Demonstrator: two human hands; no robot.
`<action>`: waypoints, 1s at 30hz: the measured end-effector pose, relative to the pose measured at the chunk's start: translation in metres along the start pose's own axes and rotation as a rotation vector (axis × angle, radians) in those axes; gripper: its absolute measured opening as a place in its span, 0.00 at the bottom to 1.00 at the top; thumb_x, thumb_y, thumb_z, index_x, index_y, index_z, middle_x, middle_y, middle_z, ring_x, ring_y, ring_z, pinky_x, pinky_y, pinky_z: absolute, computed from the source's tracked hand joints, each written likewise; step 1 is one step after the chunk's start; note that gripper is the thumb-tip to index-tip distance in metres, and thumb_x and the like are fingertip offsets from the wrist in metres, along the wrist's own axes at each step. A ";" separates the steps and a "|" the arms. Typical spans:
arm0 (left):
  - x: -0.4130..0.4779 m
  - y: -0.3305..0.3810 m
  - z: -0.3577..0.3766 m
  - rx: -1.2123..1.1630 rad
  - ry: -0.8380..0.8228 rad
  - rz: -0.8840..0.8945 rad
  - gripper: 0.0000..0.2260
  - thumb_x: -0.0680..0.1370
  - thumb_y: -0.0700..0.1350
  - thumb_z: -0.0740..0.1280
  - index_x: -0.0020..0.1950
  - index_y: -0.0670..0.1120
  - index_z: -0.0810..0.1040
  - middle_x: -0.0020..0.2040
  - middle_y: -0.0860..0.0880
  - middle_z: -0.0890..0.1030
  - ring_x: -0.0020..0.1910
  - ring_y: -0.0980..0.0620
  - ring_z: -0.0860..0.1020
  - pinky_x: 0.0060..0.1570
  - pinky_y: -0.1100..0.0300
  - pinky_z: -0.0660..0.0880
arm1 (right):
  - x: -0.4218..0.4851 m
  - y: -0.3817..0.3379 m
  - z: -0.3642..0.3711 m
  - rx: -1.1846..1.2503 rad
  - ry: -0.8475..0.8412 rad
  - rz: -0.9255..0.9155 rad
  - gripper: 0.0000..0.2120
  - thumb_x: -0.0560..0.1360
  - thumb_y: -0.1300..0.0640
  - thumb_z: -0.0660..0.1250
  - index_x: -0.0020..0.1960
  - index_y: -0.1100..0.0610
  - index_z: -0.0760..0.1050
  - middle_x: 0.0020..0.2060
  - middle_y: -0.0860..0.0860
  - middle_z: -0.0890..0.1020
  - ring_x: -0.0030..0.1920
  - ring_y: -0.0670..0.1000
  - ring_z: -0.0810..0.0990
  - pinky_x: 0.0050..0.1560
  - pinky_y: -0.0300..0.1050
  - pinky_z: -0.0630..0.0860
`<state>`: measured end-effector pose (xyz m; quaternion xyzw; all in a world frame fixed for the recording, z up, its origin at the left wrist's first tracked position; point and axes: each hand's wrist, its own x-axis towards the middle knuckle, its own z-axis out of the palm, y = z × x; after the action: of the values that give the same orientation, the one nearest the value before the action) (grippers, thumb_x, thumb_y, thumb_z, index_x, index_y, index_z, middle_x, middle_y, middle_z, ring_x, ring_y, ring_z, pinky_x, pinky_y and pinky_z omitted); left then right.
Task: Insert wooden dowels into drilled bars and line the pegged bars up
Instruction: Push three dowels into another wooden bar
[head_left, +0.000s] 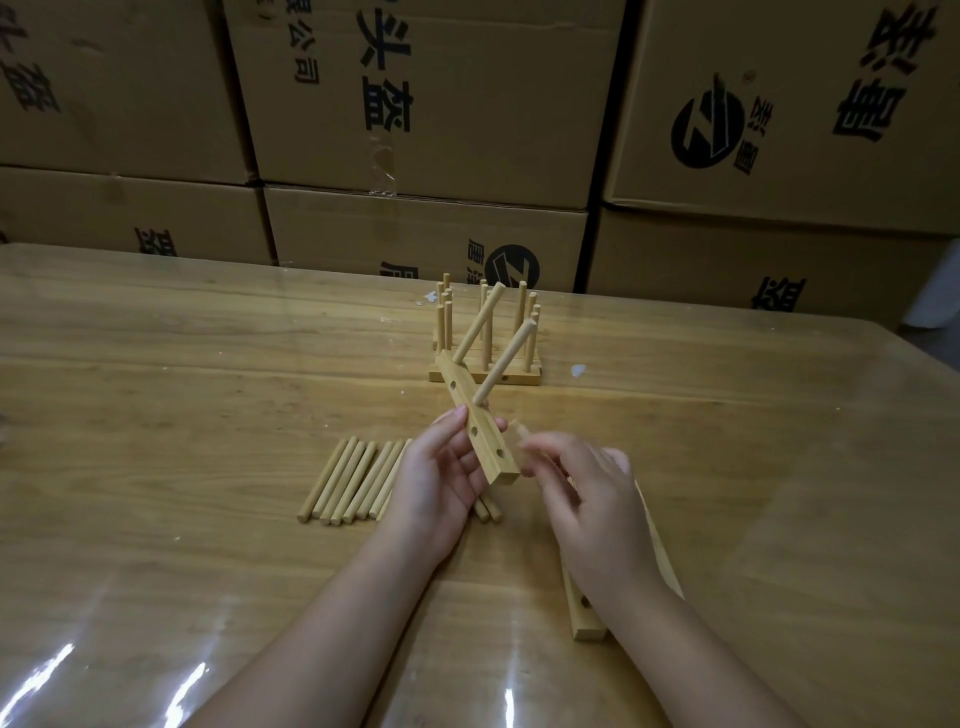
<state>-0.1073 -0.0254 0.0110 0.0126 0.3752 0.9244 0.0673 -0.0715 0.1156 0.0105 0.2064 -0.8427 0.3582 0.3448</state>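
Currently L hand (436, 478) grips 2-dowel bar (464, 402); R hand (587, 499) blurred, grip can't tell.

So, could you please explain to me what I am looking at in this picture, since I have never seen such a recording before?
There is no machine here: a person works with two bare hands, and the one picture comes from a camera worn on the head, looking forward and down. The left hand grips a drilled wooden bar held tilted above the table; two dowels already stand in it and three holes are empty. The right hand is blurred; it may be pinching another dowel, but I cannot tell. Loose dowels lie side by side under the left hand, finished pegged bars stand at the back, and a further bar lies under the right forearm. Cardboard boxes are stacked behind.
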 end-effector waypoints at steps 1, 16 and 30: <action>0.000 0.000 0.000 -0.002 0.002 -0.001 0.17 0.72 0.44 0.65 0.59 0.39 0.74 0.39 0.43 0.83 0.36 0.49 0.82 0.34 0.58 0.80 | 0.000 0.000 0.000 0.016 -0.008 -0.010 0.09 0.75 0.59 0.65 0.52 0.48 0.77 0.41 0.39 0.80 0.44 0.39 0.77 0.51 0.41 0.68; 0.002 -0.003 -0.002 0.060 -0.041 0.050 0.12 0.74 0.46 0.65 0.54 0.43 0.77 0.49 0.43 0.84 0.43 0.50 0.83 0.40 0.60 0.81 | -0.001 0.005 -0.002 0.334 0.134 0.200 0.08 0.77 0.47 0.58 0.56 0.40 0.70 0.44 0.41 0.81 0.47 0.43 0.80 0.47 0.34 0.75; 0.003 -0.006 -0.003 0.034 -0.121 0.023 0.18 0.74 0.43 0.66 0.64 0.43 0.73 0.59 0.41 0.81 0.55 0.43 0.81 0.45 0.58 0.80 | 0.000 0.009 -0.001 0.353 0.151 0.358 0.08 0.75 0.42 0.57 0.47 0.40 0.73 0.44 0.43 0.80 0.47 0.40 0.78 0.43 0.30 0.73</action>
<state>-0.1103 -0.0234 0.0045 0.0741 0.3859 0.9161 0.0791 -0.0764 0.1220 0.0072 0.0837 -0.7621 0.5694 0.2966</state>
